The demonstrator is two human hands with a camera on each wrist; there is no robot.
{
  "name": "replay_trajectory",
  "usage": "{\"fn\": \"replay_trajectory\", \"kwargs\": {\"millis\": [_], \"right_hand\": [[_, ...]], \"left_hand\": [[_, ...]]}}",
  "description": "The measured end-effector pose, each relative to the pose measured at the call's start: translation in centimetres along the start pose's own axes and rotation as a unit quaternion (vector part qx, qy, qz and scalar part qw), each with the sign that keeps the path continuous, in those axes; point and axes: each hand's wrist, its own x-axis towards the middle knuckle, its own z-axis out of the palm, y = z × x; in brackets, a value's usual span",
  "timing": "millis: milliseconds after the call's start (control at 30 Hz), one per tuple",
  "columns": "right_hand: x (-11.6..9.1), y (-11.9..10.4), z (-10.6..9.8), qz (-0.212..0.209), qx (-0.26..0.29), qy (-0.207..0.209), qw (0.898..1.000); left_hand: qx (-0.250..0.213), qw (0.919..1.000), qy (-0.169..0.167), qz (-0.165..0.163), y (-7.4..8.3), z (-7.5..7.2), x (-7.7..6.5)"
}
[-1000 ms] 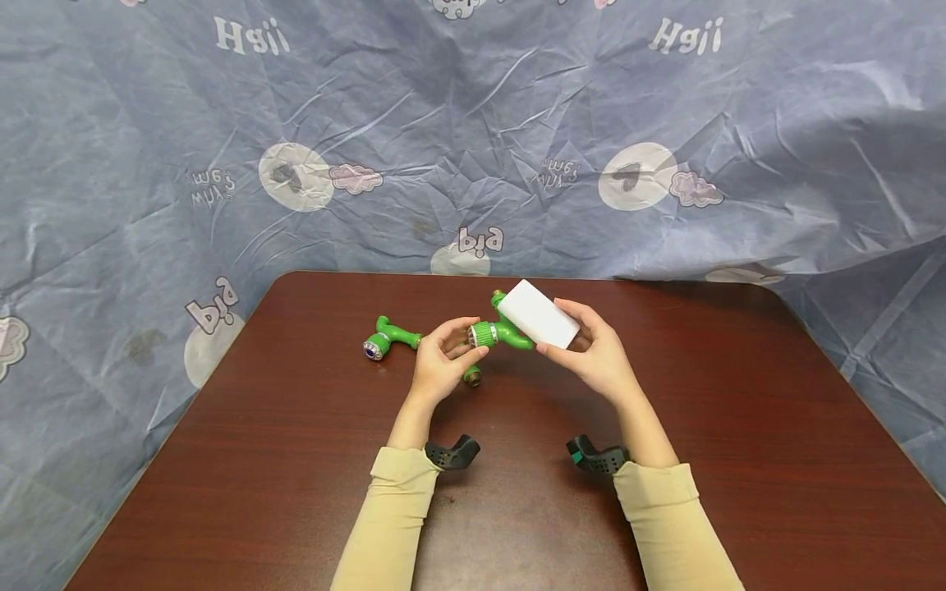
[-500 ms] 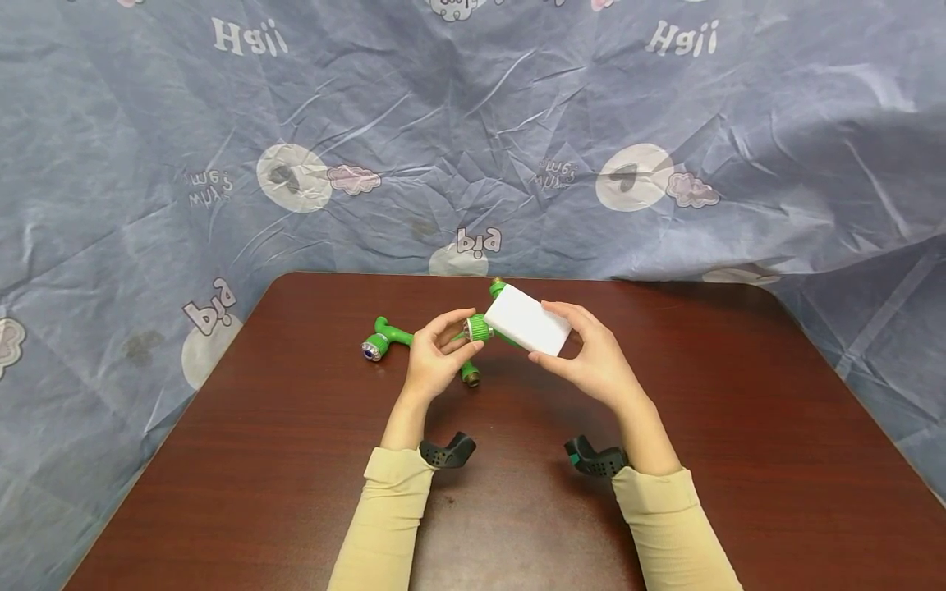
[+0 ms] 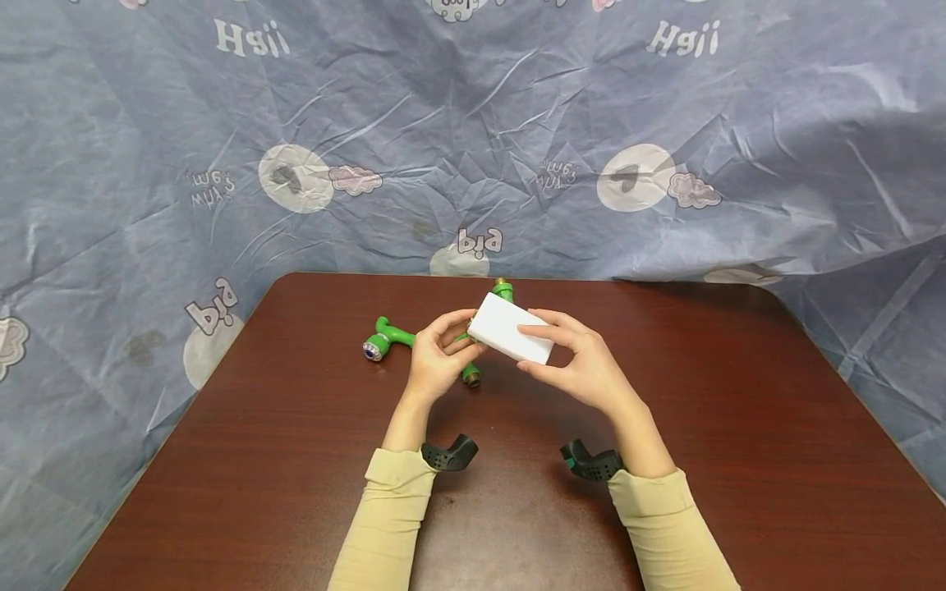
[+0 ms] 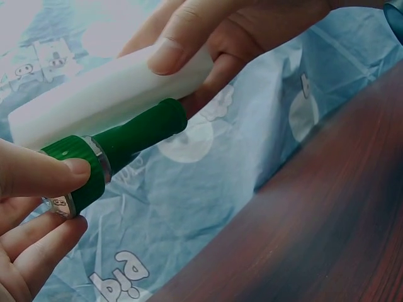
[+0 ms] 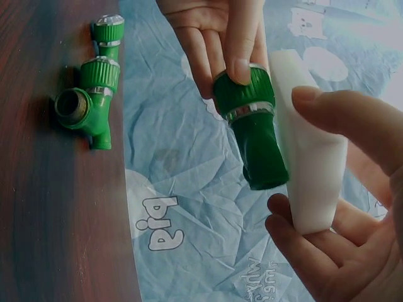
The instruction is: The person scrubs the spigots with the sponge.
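Note:
In the head view my left hand [image 3: 436, 361] pinches the ribbed knob of a green tap [image 3: 503, 290] between thumb and fingers. The tap is raised over the table, and only its brass-threaded end shows clearly there. My right hand [image 3: 584, 365] grips a white sponge block [image 3: 506, 328], thumb on one face and fingers round the other side. The sponge lies along the tap and covers most of it from above. Both wrist views show the sponge against or very close to the tap's spout [image 4: 148, 129]; firm contact I cannot tell.
On the dark brown table [image 3: 665, 394] lie two other green taps: one left of my left hand [image 3: 377, 345], another partly behind it [image 3: 470, 375]. A grey-blue printed cloth [image 3: 473, 148] hangs behind the table. Each wrist wears a black mount.
My right hand has moved left with the sponge, across the tap toward its knob, so the sponge now covers more of it. The left hand has barely shifted and keeps its grip.

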Motion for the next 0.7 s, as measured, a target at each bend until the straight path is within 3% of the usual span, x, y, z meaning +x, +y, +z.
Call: {"fn": "replay_trajectory", "kwargs": {"millis": [233, 367, 533, 633, 700], "right_hand": [[0.1, 0.0, 0.4, -0.009, -0.015, 0.032, 0.999], [0.1, 0.8, 0.2, 0.035, -0.055, 0.084, 0.994], [0.0, 1.5, -0.6, 0.092, -0.075, 0.167, 0.979], [0.0, 1.2, -0.6, 0.076, -0.044, 0.177, 0.980], [0.1, 0.8, -0.5, 0.045, -0.029, 0.156, 0.986]], "left_hand": [[-0.001, 1.0000, 0.002, -0.001, 0.1, 0.1, -0.1], [0.005, 1.0000, -0.005, -0.001, 0.3, 0.1, 0.0], [0.000, 1.0000, -0.004, 0.004, 0.4, 0.0, 0.0], [-0.004, 1.0000, 0.004, 0.003, 0.3, -0.1, 0.1], [-0.006, 1.0000, 0.007, 0.001, 0.3, -0.2, 0.1]]}}
